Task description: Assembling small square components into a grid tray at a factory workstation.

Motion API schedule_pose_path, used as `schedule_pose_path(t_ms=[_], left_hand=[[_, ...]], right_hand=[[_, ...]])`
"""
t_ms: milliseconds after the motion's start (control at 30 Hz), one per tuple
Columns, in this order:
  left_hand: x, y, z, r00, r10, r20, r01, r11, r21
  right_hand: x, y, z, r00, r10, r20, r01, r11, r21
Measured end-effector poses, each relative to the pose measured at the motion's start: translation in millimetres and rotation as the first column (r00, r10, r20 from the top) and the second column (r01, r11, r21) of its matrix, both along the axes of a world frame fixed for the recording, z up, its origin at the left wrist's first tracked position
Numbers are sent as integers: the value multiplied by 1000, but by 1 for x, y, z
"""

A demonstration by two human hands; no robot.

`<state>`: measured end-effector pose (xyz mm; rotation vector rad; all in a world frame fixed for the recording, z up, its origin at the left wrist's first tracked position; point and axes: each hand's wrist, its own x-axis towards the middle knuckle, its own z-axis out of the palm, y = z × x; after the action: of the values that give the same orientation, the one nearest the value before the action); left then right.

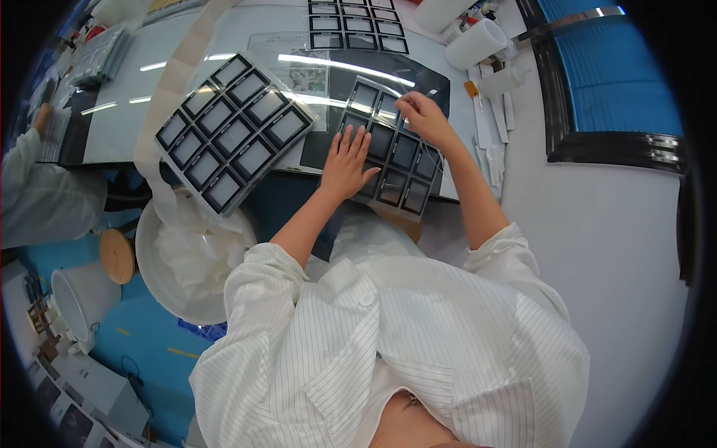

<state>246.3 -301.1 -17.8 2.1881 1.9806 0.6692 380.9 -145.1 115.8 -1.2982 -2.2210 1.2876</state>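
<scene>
A clear-edged tray [422,213] holding rows of black-framed grey panels [403,151] lies at the table's near edge, slightly turned. My left hand [345,160] rests flat on its left side, fingers stretched out. Over the tray's far right part, my right hand [422,118] is closed, thumb and fingertips pinched together. Whatever those fingertips hold, if anything, is too small to make out. To the left, a second tray [224,211] with similar framed panels [233,136] sits at an angle, its near corner jutting past the table edge.
More framed panels [360,24] lie at the far side. A long pale strip [173,86] hangs down the table toward a white bin [153,280] filled with crumpled film [198,257]. White rolls [478,43] stand far right. Another person's sleeve [22,160] shows at the left.
</scene>
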Motion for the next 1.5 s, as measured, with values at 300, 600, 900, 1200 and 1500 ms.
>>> schedule_pose_path(t_ms=[300,600,900,1200,1500], left_hand=[[-4,11,0,995,-11,103,7,999,39],[-30,79,9,548,452,704,-405,880,-250],[-38,82,44,2,205,979,309,931,-195],[-19,74,95,6,-71,997,186,980,68],[-12,65,119,154,-165,974,183,974,135]], right_hand=[[11,-9,17,986,133,102,-139,989,46],[9,-40,43,999,47,24,-49,989,139],[4,-31,21,990,-111,89,53,867,495],[-8,-44,60,951,-220,219,32,771,636],[-6,-39,57,946,-296,-135,322,789,523]])
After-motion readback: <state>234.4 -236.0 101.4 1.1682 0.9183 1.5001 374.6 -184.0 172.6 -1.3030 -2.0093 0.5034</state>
